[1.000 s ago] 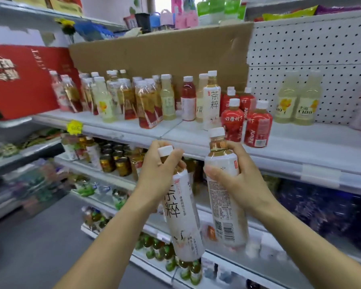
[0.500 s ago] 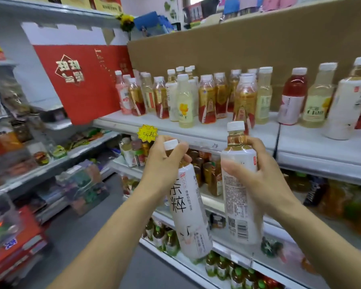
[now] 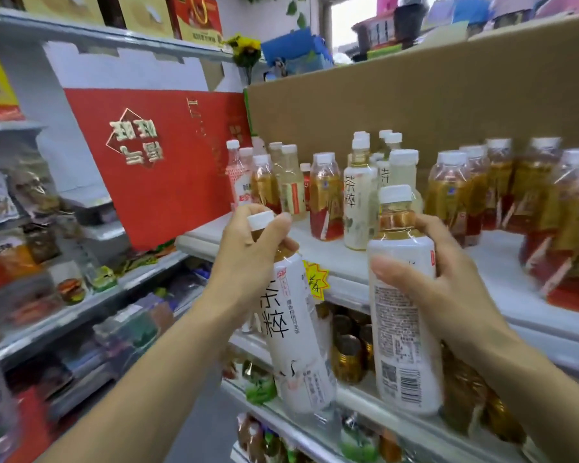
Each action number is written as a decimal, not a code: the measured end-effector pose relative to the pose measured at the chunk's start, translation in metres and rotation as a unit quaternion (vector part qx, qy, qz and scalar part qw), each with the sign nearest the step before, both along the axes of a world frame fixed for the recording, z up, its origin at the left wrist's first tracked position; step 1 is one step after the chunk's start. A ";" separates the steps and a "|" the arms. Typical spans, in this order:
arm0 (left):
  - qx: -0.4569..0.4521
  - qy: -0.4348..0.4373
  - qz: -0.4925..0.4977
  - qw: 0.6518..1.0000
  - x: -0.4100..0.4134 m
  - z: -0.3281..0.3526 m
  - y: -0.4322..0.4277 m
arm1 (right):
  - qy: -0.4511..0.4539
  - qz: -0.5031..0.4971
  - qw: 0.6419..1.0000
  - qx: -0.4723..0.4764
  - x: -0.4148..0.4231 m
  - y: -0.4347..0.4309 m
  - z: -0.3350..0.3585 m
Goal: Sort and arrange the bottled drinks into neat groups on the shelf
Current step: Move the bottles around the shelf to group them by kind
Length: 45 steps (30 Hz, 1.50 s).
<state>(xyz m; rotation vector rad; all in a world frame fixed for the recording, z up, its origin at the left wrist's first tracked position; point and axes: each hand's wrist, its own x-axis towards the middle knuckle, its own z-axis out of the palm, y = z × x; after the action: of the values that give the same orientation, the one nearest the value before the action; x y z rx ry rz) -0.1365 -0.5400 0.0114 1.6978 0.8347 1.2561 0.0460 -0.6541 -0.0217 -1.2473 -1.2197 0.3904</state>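
My left hand [image 3: 248, 255] grips the neck of a tall white-labelled tea bottle [image 3: 298, 335] that tilts with its base to the right. My right hand [image 3: 448, 289] grips a second white tea bottle [image 3: 403, 345], held upright with its barcode towards me. Both bottles hang in front of the white shelf [image 3: 331, 255]. On that shelf stand two matching white tea bottles [image 3: 360, 202] among several amber and red-labelled bottles [image 3: 326, 202], with more amber bottles [image 3: 455, 195] to the right.
A red gift box [image 3: 154, 162] leans at the shelf's left end and a brown cardboard sheet [image 3: 415, 95] backs it. A yellow price tag [image 3: 316, 280] hangs on the shelf edge. Lower shelves hold cans [image 3: 346, 359] and small bottles. Snack shelves stand to the left.
The view has swung left and closer to the shelf's left end. Both hands have kept their bottles and risen slightly towards the shelf edge.
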 end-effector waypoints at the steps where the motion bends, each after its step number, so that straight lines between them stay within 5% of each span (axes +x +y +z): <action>1: 0.005 -0.010 0.001 1.000 -0.003 0.004 0.016 | 0.001 0.001 1.000 0.003 -0.002 0.015 0.003; 20: 0.130 -0.047 -0.074 0.988 -0.010 0.056 0.286 | -0.020 -0.225 0.973 0.047 -0.043 0.177 0.034; 28: 0.163 -0.024 -0.174 0.971 0.027 0.045 0.302 | -0.040 -0.283 0.955 0.075 -0.054 0.200 0.042; 45: 0.194 0.078 -0.189 0.960 0.123 0.028 0.319 | -0.059 -0.263 0.962 0.056 -0.058 0.229 0.047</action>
<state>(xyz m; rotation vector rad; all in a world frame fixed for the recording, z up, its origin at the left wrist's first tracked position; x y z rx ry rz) -0.0131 -0.2210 0.0397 2.1687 0.3307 1.0750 -0.0118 -0.4251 0.0251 -1.4508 -0.9444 -0.1423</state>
